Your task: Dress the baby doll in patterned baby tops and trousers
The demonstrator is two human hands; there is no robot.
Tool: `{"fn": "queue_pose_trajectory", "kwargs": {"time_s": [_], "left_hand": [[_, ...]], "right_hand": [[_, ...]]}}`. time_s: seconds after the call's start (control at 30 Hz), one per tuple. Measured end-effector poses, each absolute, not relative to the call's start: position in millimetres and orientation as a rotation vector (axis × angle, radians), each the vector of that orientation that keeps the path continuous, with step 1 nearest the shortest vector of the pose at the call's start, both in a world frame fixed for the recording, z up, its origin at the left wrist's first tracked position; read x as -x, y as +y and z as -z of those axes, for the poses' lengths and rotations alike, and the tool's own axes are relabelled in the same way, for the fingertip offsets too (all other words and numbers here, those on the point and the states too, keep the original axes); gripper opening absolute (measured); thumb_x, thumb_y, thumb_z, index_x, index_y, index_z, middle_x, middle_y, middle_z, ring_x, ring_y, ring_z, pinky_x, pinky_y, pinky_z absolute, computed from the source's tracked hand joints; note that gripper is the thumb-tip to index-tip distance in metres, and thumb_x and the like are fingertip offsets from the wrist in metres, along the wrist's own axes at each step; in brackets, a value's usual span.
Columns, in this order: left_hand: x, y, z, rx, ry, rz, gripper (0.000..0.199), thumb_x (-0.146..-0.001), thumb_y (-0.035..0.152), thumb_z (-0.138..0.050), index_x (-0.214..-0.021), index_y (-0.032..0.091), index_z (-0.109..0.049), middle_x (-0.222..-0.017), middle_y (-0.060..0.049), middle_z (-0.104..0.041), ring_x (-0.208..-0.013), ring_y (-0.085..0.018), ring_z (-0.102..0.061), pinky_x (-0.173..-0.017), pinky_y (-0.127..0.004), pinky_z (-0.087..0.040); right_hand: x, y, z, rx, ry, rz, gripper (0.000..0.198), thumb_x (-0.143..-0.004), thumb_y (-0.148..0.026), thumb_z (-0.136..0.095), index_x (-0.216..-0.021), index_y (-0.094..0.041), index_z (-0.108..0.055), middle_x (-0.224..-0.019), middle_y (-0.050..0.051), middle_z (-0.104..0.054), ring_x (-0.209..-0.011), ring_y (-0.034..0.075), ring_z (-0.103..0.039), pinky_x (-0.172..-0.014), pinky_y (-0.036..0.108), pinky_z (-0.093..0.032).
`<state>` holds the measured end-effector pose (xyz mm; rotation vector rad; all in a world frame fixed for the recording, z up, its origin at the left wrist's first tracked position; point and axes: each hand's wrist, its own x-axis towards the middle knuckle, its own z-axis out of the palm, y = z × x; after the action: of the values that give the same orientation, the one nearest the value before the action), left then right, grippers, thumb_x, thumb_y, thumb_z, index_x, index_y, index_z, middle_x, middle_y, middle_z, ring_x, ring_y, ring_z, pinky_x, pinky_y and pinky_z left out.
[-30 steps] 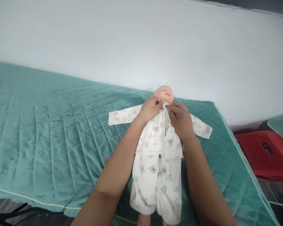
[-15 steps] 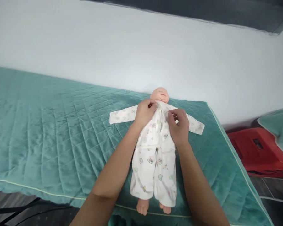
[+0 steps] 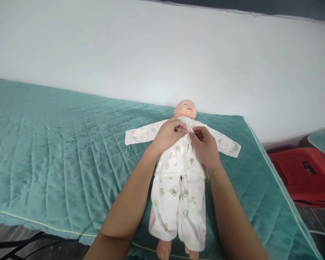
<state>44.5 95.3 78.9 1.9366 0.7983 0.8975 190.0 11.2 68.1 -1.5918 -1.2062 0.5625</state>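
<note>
A baby doll (image 3: 185, 109) lies on its back, head toward the wall, feet toward me. It wears a white printed baby shirt (image 3: 172, 159) with both sleeves spread wide, and matching trousers (image 3: 166, 206). On the chest, my left hand (image 3: 172, 133) pinches the left edge of the shirt's front opening. My right hand (image 3: 204, 144) pinches the other edge right beside it, fingertips nearly meeting at the middle. Any fastener between the fingers is too small to make out. Below the trouser legs the bare feet (image 3: 164, 249) show.
A green quilted cover (image 3: 70, 151) lies under the doll, its piped edge running along the front and right. Behind it rises a pale wall (image 3: 124, 54). To the right stands a red plastic chair or stool (image 3: 295, 169), with a dark floor (image 3: 322, 220) below.
My left hand has moved right and slightly down from near the collar. My right hand has shifted inward, so both now meet at the shirt's front opening. The view has shifted slightly.
</note>
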Motion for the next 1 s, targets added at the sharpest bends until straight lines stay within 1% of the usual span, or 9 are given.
{"fn": "queue_pose_trajectory", "kwargs": {"time_s": [0.1,0.2,0.33,0.43,0.7,0.87,1.0], "left_hand": [[-47,96,-80,-1.932,0.804,-0.904,0.009,-0.084,0.025,-0.062,-0.081,0.019,-0.067,-0.089,-0.001,-0.058,-0.081,-0.013,-0.055,-0.075,-0.026,-0.043],[-49,97,-79,-1.905,0.832,-0.908,0.012,-0.087,0.027,-0.06,-0.081,0.018,-0.066,-0.089,-0.001,-0.059,-0.08,-0.013,-0.055,-0.075,-0.027,-0.043],[-50,98,-77,-1.902,0.831,-0.923,0.014,-0.088,0.029,-0.059,-0.081,0.018,-0.066,-0.087,-0.001,-0.06,-0.08,-0.014,-0.055,-0.075,-0.027,-0.042],[-49,98,-78,-1.899,0.831,-0.873,0.015,-0.087,0.029,-0.06,-0.08,0.018,-0.066,-0.087,-0.001,-0.061,-0.08,-0.014,-0.055,-0.076,-0.027,-0.042],[-48,101,-78,-1.796,0.752,-0.789,0.017,-0.086,0.032,-0.062,-0.076,0.018,-0.066,-0.083,-0.001,-0.06,-0.079,-0.014,-0.054,-0.075,-0.027,-0.042],[-42,103,-79,-1.794,0.715,-0.745,0.021,-0.087,0.035,-0.06,-0.076,0.018,-0.066,-0.082,-0.001,-0.06,-0.079,-0.014,-0.054,-0.074,-0.027,-0.042],[-36,102,-83,-1.833,0.697,-0.725,0.028,-0.09,0.041,-0.056,-0.078,0.019,-0.067,-0.084,-0.002,-0.06,-0.079,-0.015,-0.054,-0.073,-0.028,-0.043]], "right_hand": [[-193,13,-65,1.504,-1.112,-0.655,0.021,-0.083,-0.038,-0.065,-0.095,-0.021,-0.065,-0.083,0.0,-0.063,-0.072,0.015,-0.054,-0.069,0.028,-0.044],[-195,14,-63,1.44,-1.072,-0.714,0.022,-0.083,-0.037,-0.067,-0.097,-0.021,-0.069,-0.083,-0.001,-0.064,-0.073,0.014,-0.054,-0.071,0.028,-0.044],[-196,14,-61,1.404,-1.082,-0.725,0.026,-0.083,-0.039,-0.067,-0.102,-0.022,-0.071,-0.086,0.0,-0.066,-0.074,0.014,-0.056,-0.073,0.029,-0.045],[-197,14,-61,1.441,-1.129,-0.72,0.028,-0.083,-0.039,-0.067,-0.106,-0.022,-0.071,-0.085,-0.001,-0.064,-0.072,0.014,-0.053,-0.071,0.029,-0.045],[-199,15,-60,1.431,-1.25,-0.76,0.035,-0.079,-0.036,-0.072,-0.11,-0.023,-0.062,-0.083,-0.003,-0.06,-0.064,0.012,-0.046,-0.06,0.027,-0.04],[-195,14,-62,1.454,-1.332,-0.706,0.036,-0.08,-0.034,-0.07,-0.112,-0.024,-0.057,-0.081,-0.004,-0.059,-0.063,0.012,-0.046,-0.061,0.027,-0.04],[-189,10,-68,1.553,-1.388,-0.638,0.035,-0.082,-0.032,-0.068,-0.114,-0.025,-0.056,-0.083,-0.004,-0.061,-0.064,0.012,-0.048,-0.064,0.028,-0.041]]}}
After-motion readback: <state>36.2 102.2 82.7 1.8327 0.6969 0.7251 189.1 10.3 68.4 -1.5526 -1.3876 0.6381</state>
